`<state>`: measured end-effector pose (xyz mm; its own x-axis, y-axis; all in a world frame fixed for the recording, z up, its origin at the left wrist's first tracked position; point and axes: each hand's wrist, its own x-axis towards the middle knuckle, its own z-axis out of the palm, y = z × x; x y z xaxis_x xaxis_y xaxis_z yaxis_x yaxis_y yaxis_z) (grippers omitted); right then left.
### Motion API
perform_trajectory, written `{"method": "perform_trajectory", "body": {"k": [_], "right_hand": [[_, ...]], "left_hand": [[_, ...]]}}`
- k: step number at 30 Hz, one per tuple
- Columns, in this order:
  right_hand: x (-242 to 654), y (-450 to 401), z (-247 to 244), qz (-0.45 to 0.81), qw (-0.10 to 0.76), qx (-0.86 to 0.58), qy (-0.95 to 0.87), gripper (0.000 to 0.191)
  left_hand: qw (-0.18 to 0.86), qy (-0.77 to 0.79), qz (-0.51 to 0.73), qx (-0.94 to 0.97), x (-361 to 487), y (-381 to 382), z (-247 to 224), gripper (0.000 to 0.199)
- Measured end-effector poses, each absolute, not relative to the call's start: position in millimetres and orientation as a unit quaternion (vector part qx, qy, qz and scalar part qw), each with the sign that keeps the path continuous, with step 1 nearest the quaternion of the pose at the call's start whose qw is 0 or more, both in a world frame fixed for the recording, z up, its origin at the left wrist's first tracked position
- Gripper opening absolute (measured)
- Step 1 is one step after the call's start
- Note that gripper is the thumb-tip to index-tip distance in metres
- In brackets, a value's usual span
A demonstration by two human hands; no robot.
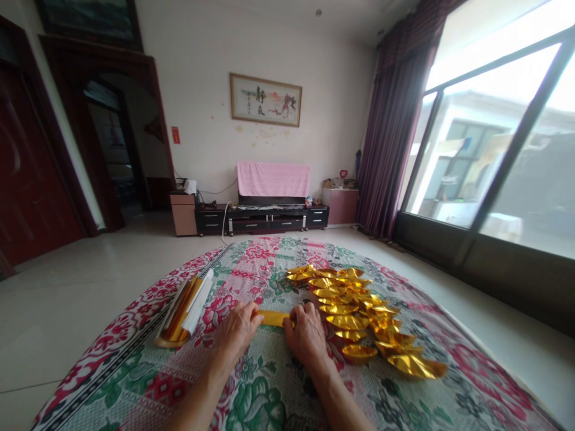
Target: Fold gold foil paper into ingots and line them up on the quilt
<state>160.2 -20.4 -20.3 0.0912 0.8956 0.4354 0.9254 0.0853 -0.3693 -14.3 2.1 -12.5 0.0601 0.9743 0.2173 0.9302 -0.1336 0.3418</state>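
Observation:
A narrow folded strip of gold foil paper (275, 318) lies flat across the patterned cloth, held at both ends. Its left end is pinched by my left hand (239, 328), fingers closed. On the other end, my right hand (307, 333) presses with curled fingers, which partly hide that end. Just right of my right hand are several folded gold paper ingots (348, 322), boat-shaped and set in rough rows. Off to the left rests a rolled stack of gold and white paper sheets (185, 312).
A floral cloth (260, 401) covers the round table. Past its far edge stands a low black cabinet (269, 222) with a pink cloth (274, 178) above it. Large windows (476, 155) and a purple curtain (389, 126) are at the right.

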Motion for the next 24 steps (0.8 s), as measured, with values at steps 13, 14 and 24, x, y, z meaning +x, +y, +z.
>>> {"method": "perform_trajectory", "body": {"k": [13, 14, 24], "right_hand": [[161, -18, -25, -0.038, 0.304, -0.669, -0.677, 0.013], [161, -18, -26, -0.042, 0.303, -0.670, -0.677, 0.013], [155, -19, -21, -0.053, 0.294, -0.686, -0.664, 0.021]], "left_hand": [[0.054, 0.650, 0.192, 0.733, -19, 5, -14, 0.032], [0.038, 0.653, 0.199, 0.730, -16, 3, -14, 0.030], [-0.025, 0.661, 0.229, 0.714, -2, -3, -18, 0.028]]}}
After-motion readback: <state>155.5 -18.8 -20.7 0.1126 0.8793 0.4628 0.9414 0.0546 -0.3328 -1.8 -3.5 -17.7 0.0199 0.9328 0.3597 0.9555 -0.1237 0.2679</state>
